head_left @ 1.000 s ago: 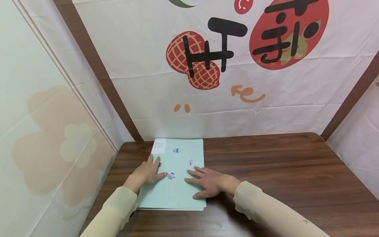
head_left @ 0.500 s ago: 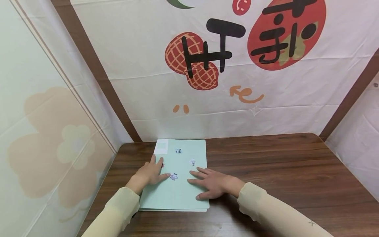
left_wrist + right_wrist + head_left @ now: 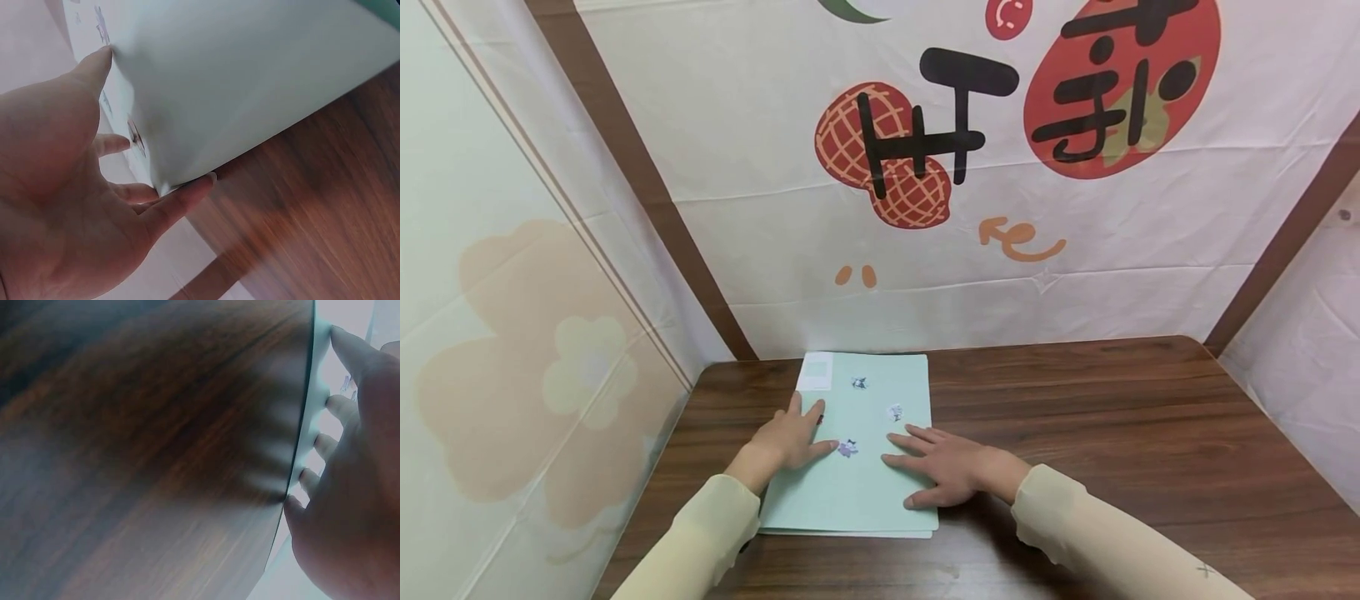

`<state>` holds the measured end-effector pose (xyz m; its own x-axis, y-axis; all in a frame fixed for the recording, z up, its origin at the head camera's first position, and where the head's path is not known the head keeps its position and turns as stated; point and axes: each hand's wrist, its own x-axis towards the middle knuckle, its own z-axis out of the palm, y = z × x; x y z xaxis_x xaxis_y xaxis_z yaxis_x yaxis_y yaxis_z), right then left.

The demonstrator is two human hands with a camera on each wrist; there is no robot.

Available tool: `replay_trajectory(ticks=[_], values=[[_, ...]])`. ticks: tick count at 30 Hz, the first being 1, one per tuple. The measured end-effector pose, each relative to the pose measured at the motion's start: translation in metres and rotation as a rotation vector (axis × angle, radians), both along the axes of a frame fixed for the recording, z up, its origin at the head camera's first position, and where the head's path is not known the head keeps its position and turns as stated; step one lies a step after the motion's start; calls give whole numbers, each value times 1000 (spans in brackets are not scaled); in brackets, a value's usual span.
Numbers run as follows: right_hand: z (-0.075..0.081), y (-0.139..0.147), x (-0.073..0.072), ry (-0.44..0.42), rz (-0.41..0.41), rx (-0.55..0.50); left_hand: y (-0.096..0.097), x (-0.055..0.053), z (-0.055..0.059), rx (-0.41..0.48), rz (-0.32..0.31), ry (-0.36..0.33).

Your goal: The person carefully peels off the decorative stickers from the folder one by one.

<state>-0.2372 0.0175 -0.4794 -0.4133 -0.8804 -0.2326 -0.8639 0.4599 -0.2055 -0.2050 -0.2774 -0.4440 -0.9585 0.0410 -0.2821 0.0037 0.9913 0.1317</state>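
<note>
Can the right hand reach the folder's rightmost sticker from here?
Probably yes: the right hand touches the folder close to the rightmost sticker, and nothing visible stands between them.

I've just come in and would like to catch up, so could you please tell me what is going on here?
A person is laying both hands on a pale green folder, which lies on a brown wooden table. The left hand rests on the folder's left side, close to a purple sticker; the right hand rests, fingers spread, on its right side. The folder appears closed, with a white label at its far left corner.
</note>
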Motion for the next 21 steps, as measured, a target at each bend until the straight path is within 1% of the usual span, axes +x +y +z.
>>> replay_trajectory(ticks=[5,10,21], values=[[-1,5,2,-4,-6,-1,5,1,-1,4,3,-10],[-1,11,2,-6,-6,6,10,0,-2,11,0,-5],[-1,22,0,-5,1,0,18,-4,-5,12,-10,-1]])
